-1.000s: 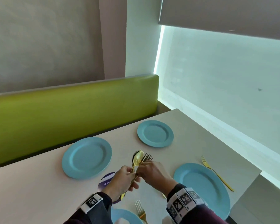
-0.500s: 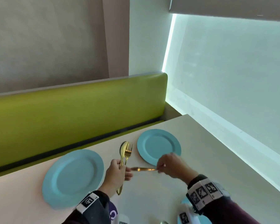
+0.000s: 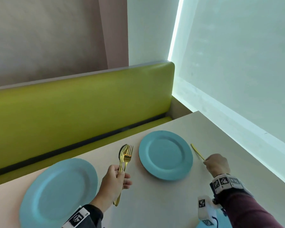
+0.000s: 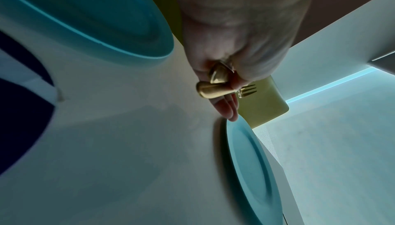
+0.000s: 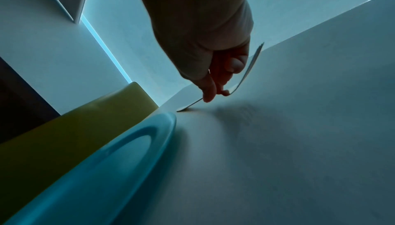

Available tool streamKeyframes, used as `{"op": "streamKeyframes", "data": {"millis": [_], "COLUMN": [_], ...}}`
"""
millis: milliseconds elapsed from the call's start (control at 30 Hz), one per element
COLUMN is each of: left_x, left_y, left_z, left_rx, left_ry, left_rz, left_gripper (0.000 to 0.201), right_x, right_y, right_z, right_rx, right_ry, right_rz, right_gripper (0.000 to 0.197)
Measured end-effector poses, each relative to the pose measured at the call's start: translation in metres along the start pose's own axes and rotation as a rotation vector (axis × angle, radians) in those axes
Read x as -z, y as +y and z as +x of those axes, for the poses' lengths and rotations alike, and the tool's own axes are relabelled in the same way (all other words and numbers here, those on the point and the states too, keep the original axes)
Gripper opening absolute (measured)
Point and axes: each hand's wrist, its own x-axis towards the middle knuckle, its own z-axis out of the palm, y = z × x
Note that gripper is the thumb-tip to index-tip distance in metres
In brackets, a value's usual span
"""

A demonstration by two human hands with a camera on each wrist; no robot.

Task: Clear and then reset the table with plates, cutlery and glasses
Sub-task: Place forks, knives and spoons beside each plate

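Pinched at its handle end by the right hand (image 3: 217,164), a gold knife (image 3: 197,151) is held just right of the far teal plate (image 3: 165,155), blade pointing away. 1 gold fork (image 3: 127,155) and spoon (image 3: 122,153) are gripped upright-forward by the left hand (image 3: 113,181), left of that plate, heads aimed toward the green bench (image 3: 82,102).

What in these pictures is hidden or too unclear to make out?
- Knife: head view, its handle end is hidden inside the right hand; whether the blade rests on the table is unclear.
- Spoon: head view, mostly covered by the fork in the left hand.
- Left plate: head view, cut off by the bottom edge.
- Glasses: none in any view.
- Right wrist view: dark, so the knife is only a silhouette.
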Motion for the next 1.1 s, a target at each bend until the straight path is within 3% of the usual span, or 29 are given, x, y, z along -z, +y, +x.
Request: {"op": "streamKeyframes", "data": {"millis": [133, 433, 600, 1100], "left_x": [-0.006, -0.013, -0.017, -0.012], "left_y": [0.002, 0.003, 0.003, -0.002], "left_z": [0.013, 0.031, 0.033, 0.032], "left_rx": [0.004, 0.014, 0.026, 0.051], "left_ry": [-0.013, -0.021, -0.032, -0.006], "left_rz": [-0.011, -0.042, -0.039, -0.034], "left_gripper": [0.013, 0.011, 0.012, 0.011], "right_x": [-0.008, -0.011, -0.017, -0.029], "right_y": [-0.015, -0.046, -0.041, -0.056], "right_z": [0.009, 0.013, 0.013, 0.023], "right_rx": [-0.003, 0.182, 0.307, 0.406], "right_ry": [0.003, 0.144, 0.071, 0.098], "right_rz": [0.07, 0.029, -0.176, -0.189], "right_gripper": [0.02, 0.021, 0.038, 0.033]}}
